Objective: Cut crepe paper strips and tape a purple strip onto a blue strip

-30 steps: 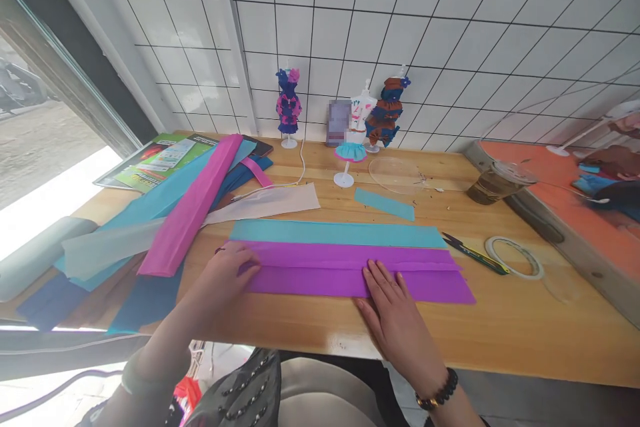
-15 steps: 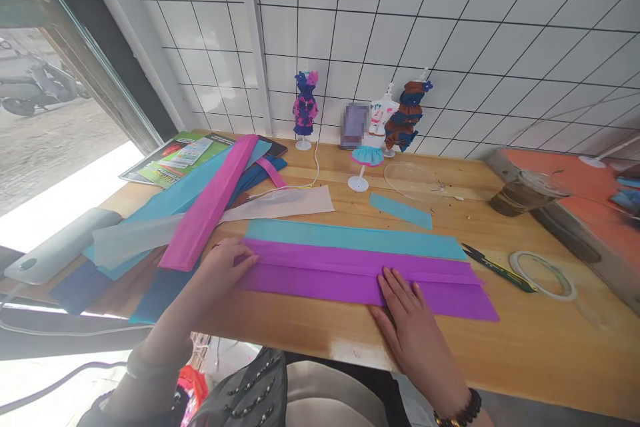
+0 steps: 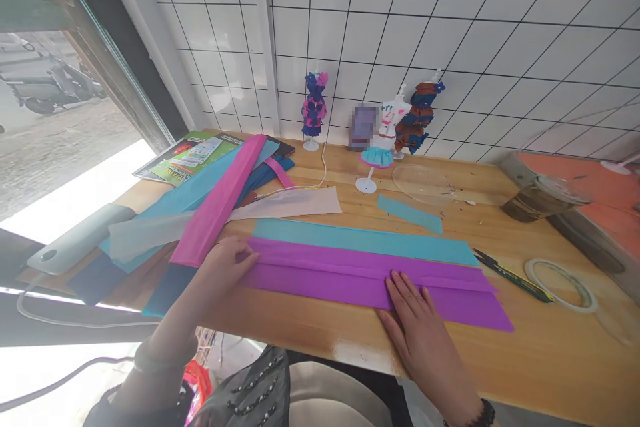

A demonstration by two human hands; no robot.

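Note:
A long purple strip of what looks like crepe paper [image 3: 320, 282] lies across the table in front of me, with a raised fold running along its length. My left hand [image 3: 230, 266] pinches the strip's left end between thumb and fingers. Flat on the strip's right half rests my right hand [image 3: 413, 317], its fingers stretched out and the thumb over the near edge. A light blue strip [image 3: 360, 239] sits along the purple strip's far edge, partly covered by it.
Pink strip [image 3: 220, 204] and several blue and white strips pile up at left, beside a pale rounded device [image 3: 80, 240]. A craft knife [image 3: 515, 275], tape roll [image 3: 537, 274] and lidded cup [image 3: 543, 199] are at right. Small dressed mannequins [image 3: 314, 107] stand along the tiled wall.
The whole view has shifted slightly, so things appear a little further right. Both hands keep their places on the purple strip.

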